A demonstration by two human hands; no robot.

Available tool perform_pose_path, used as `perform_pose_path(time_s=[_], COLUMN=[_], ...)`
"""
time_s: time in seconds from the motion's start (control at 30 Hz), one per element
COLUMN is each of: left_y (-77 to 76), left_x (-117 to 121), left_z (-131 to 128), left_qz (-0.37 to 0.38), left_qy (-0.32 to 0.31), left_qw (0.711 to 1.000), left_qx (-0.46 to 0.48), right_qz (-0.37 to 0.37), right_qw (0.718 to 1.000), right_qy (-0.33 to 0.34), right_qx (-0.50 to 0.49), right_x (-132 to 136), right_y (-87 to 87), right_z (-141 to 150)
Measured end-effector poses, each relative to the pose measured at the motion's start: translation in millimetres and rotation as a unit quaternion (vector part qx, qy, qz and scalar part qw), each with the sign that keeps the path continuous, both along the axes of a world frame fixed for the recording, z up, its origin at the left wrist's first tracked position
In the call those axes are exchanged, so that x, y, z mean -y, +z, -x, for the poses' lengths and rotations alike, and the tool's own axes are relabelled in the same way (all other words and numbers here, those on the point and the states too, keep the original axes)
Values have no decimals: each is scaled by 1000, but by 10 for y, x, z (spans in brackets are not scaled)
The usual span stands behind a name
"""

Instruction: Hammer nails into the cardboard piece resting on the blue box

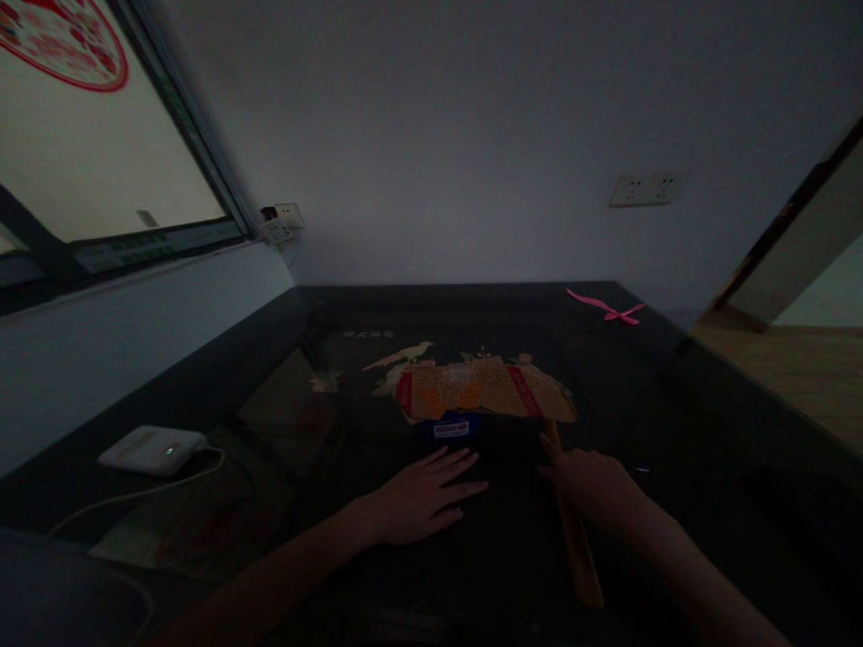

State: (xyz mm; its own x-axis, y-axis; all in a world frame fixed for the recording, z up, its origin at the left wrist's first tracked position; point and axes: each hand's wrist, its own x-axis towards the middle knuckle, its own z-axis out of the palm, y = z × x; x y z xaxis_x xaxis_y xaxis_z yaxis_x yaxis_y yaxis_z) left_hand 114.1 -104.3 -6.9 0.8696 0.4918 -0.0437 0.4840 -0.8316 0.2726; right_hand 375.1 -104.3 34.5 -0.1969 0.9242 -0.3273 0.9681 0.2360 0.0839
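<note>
My left hand (428, 496) lies palm down on the dark tabletop, fingers spread, holding nothing. Just beyond its fingertips is a small blue object with a white label (451, 429). My right hand (588, 481) is closed around the upper part of a flat wooden stick (577, 548), whose wider end points toward me. The stick's far end meets the edge of a crumpled tan, dotted sheet with red bands (495, 386). Dim light hides some detail around both hands.
The dark glossy table (431, 305) carries a bird and flower picture. A white device with a cable (152, 451) lies at the left, and a pink ribbon (610, 312) at the back right. Wall sockets (645, 190) sit behind the table; a window (114, 162) is on the left.
</note>
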Motion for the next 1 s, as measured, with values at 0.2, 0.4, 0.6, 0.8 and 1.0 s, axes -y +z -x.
perform_pose_path(time_s=[0.2, 0.4, 0.6, 0.8, 1.0], left_y=[-36, -5, 142, 166, 172], left_x=[-189, -199, -195, -241, -217], left_z=[-285, -316, -188, -53, -45], left_qz=[-2, 2, 1, -1, 20], left_qy=[-23, -7, 48, 106, 175], left_qw=[999, 997, 993, 992, 984], left_qx=[33, 82, 106, 63, -15], right_qz=[-12, -16, -3, -1, 11], right_qw=[1000, 1000, 1000, 1000, 999], right_qy=[17, 17, 12, 4, -12], right_qx=[9, 15, 4, -10, -33], right_x=[11, -13, -29, -45, -82], right_y=[-6, -75, -73, -94, -105], right_z=[-11, -30, -39, -49, -77])
